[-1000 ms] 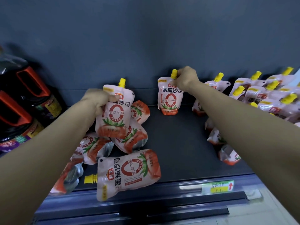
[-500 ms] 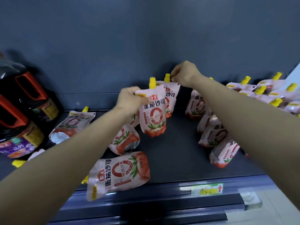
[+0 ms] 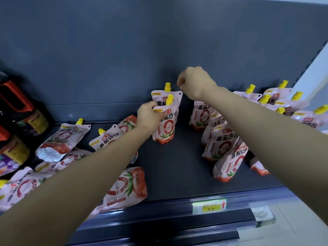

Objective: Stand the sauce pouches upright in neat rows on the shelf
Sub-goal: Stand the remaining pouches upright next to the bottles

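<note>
Left fingers [image 3: 157, 113]: curled round the top left corner of the front pouch [image 3: 166, 126], just beside its yellow cap; the thumb is hidden behind the film.
Right fingers [image 3: 180, 82]: curled in on themselves and holding nothing that shows; they hang just above the right corner of the back pouch [image 3: 175, 96], apart from it.
Left hand [image 3: 148, 115]: steadies the front pouch, whose red base now rests on the shelf [image 3: 177, 167]; the pouch stands upright, directly in front of the back pouch and overlapping it.
Right hand [image 3: 195, 84]: lifted clear; the back pouch stands on its own against the rear panel.
What has just changed: half a second ago the right hand pinched the back pouch at its cap and the left hand carried the front pouch through the air; now the first is released and the second is set down.
Meaning for the task: a new row of two seems begun in the middle of the shelf; the left hand probably only has to let go.
Still to do: the fallen pouches [image 3: 62, 139] lie flat at the left, near the dark bottles [image 3: 19, 119]; the standing rows [image 3: 221, 142] at the right lean somewhat.
</note>
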Demonstrator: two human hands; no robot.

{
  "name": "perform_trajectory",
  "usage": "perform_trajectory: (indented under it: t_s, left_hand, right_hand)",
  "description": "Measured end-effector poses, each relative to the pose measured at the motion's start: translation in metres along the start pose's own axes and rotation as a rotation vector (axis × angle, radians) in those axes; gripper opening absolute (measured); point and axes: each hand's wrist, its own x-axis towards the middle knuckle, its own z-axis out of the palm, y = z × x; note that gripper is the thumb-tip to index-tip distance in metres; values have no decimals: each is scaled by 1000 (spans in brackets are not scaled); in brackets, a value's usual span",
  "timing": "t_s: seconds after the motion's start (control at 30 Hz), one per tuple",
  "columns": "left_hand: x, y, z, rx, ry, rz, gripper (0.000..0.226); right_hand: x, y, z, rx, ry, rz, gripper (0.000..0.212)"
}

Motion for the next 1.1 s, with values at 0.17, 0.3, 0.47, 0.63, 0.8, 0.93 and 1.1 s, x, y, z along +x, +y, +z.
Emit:
perform_trajectory:
  t_s: [0.17, 0.3, 0.47, 0.63, 0.8, 0.93, 1.1]
  left_hand:
    - [-4, 8, -16, 185, -110, 28, 28]
    - [-19, 35, -45, 531, -120, 260, 42]
    - [-44, 66, -70, 1130, -4, 513, 51]
    - [-74, 71, -88, 1402, 185, 676, 42]
    - [-110, 61, -107, 1534, 264, 646, 37]
    - [-139, 39, -120, 1572, 258, 493, 36]
    - [-170, 5, -131, 1506, 172, 247, 42]
  right_hand:
    - [-9, -1, -11, -171, -68, -103, 29]
    - [-16, -9, -22, -322, -114, -235, 32]
    - [-28, -29, -33, -487, -41, -409, 23]
    - [-49, -55, -42, -542, 6, -553, 22]
    - [-70, -78, -33, -501, -15, -674, 22]
    - [-83, -96, -9, -474, -67, -756, 21]
    - [-97, -111, 27, -439, -162, -828, 25]
